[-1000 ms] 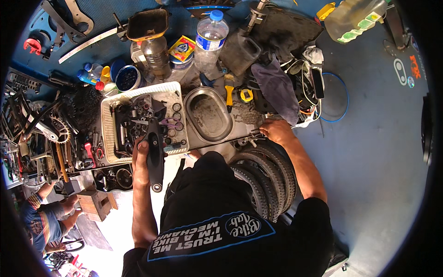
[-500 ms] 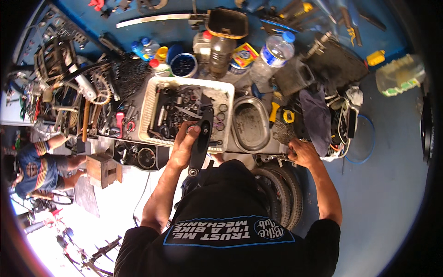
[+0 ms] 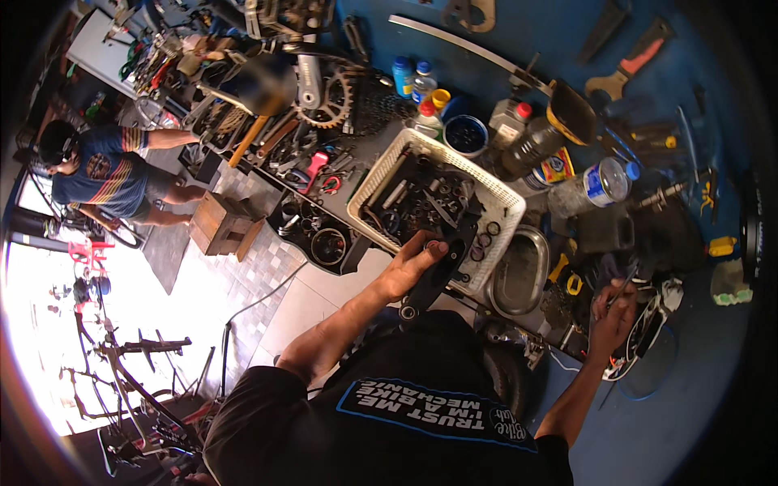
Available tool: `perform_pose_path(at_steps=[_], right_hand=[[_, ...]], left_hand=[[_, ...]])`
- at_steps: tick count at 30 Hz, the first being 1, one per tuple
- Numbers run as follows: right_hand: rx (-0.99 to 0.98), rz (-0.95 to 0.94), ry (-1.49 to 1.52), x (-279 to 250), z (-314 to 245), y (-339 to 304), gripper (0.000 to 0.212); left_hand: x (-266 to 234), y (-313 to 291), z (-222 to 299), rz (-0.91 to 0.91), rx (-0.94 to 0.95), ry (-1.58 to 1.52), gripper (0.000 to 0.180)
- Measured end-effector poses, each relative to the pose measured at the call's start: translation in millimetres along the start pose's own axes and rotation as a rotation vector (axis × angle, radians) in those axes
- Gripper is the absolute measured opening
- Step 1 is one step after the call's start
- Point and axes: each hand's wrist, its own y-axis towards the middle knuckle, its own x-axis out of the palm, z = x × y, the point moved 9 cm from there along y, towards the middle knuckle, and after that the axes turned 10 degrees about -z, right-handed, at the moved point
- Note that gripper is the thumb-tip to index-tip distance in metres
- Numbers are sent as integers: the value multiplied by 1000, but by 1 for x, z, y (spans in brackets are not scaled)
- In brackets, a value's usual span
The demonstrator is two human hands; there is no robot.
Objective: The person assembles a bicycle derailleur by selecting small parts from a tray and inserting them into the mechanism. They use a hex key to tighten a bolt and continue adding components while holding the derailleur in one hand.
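My left hand (image 3: 412,266) is closed around a black bicycle crank arm (image 3: 431,283), held slantwise over the near edge of a white plastic basket (image 3: 374,180). Small metal parts, rings and bolts fill much of that basket. My right hand (image 3: 613,317) is at the right end of the bench, beside dark cloth and a bundle of white cables (image 3: 666,301). Its fingers are bent together, and a thin dark thing shows at their tips; I cannot make out what it is. Between the hands lies an oval metal tray (image 3: 492,285).
Bottles (image 3: 596,188) and tubs line the back of the bench. Left of the basket lie a chainring with crank (image 3: 328,105), a mallet (image 3: 250,139) and hand tools. A wooden stool (image 3: 217,227) stands on the floor near another person (image 3: 109,174) at the left.
The view has turned, so the bench now runs slantwise. My right hand has moved from the bench's front edge to the cloth and cables. My left hand still holds the crank arm.
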Motion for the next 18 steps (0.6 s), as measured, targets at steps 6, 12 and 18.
perform_pose_path(at_steps=[6,12,18], right_hand=[[-253,-339,-1,135,-88,82,56],[-379,-664,388,319,-116,127,46],[-461,-965,367,487,-136,61,33]], left_hand=[[-43,-40,-33,153,69,-205,61],[-120,-115,-65,513,192,-216,55],[-149,-209,-55,733,273,-345,53]])
